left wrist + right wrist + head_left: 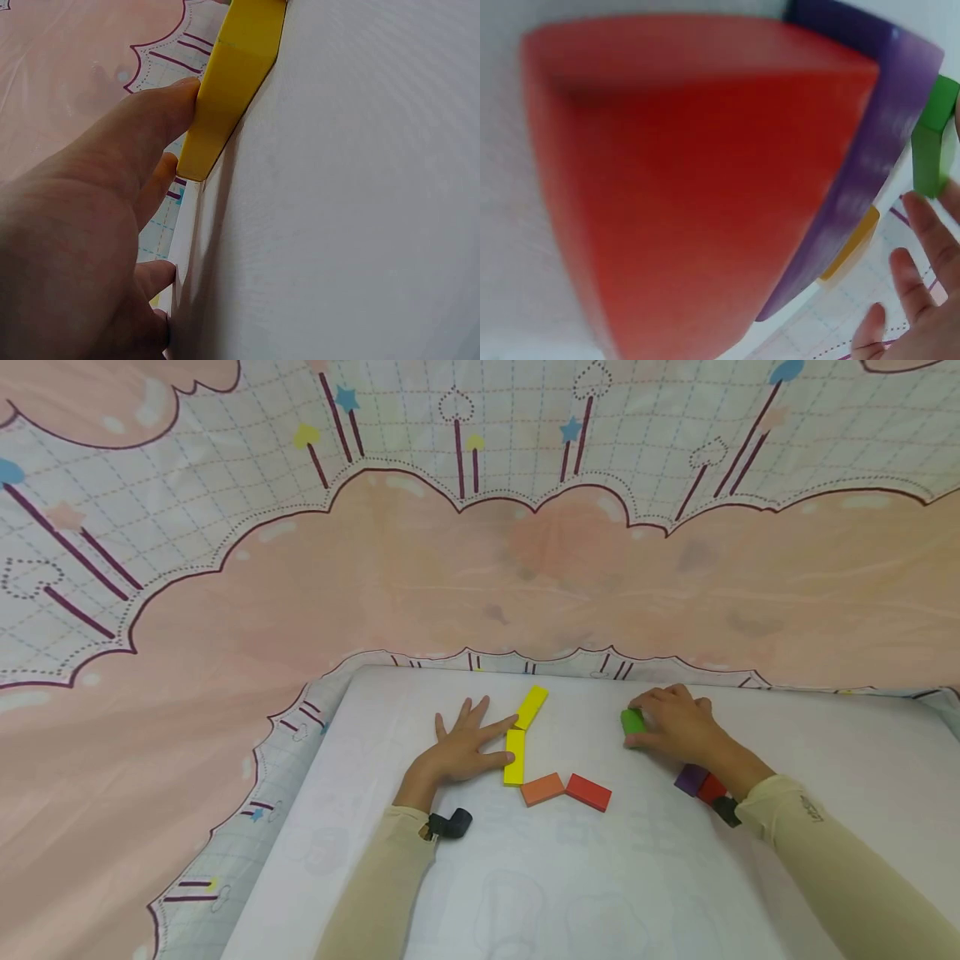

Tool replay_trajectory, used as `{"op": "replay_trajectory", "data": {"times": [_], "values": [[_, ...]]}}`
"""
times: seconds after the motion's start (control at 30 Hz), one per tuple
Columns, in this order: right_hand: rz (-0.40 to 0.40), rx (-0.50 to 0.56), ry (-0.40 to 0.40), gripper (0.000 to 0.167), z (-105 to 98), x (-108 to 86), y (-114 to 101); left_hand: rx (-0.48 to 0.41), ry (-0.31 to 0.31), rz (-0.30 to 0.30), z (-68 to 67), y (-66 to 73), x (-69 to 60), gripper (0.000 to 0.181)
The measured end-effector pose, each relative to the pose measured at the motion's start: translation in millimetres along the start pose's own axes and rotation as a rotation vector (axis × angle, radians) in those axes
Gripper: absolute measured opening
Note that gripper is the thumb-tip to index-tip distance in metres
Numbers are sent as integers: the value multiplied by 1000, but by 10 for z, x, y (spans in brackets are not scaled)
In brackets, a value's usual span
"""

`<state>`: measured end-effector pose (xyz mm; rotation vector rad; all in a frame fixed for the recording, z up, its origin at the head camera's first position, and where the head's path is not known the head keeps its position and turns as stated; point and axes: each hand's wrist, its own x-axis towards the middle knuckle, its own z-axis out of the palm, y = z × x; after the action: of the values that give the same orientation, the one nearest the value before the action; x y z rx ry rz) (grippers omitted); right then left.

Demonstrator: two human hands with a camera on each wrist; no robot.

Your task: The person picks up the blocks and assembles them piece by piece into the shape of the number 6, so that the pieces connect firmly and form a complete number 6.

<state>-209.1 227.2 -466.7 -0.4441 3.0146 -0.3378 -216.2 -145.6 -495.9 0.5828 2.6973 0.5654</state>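
The green block (632, 722) is just left of the right grip (681, 727), which pinches it. The left grip (459, 750) is farther off, fingers spread, touching the near yellow block (515, 772) with its thumb.

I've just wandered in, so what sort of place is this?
Possibly a screened-off tabletop activity corner: a white tabletop, colored blocks on it, and a patterned backdrop behind.
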Motion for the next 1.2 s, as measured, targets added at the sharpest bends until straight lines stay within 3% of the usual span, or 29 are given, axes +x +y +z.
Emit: {"op": "replay_trajectory", "data": {"times": [0.17,0.33,0.67,0.77,0.97,1.2], "values": [[26,110,-2,68,13,-22,-13,4,-5,-1,-4,-2,0,69],[20,257,31,52,32,-95,-21,10,-12,-3,-6,1,-6,68],[44,402,102,30,22,-459,-170,11,-9,11,-9,4,-12,68],[70,482,67,31,36,-586,-259,15,-9,9,-5,1,-11,68],[199,660,-86,37,119,-795,-416,14,-6,6,-3,-11,-9,68],[261,688,-157,36,227,-972,-550,8,-2,11,1,-22,-21,69]]}}
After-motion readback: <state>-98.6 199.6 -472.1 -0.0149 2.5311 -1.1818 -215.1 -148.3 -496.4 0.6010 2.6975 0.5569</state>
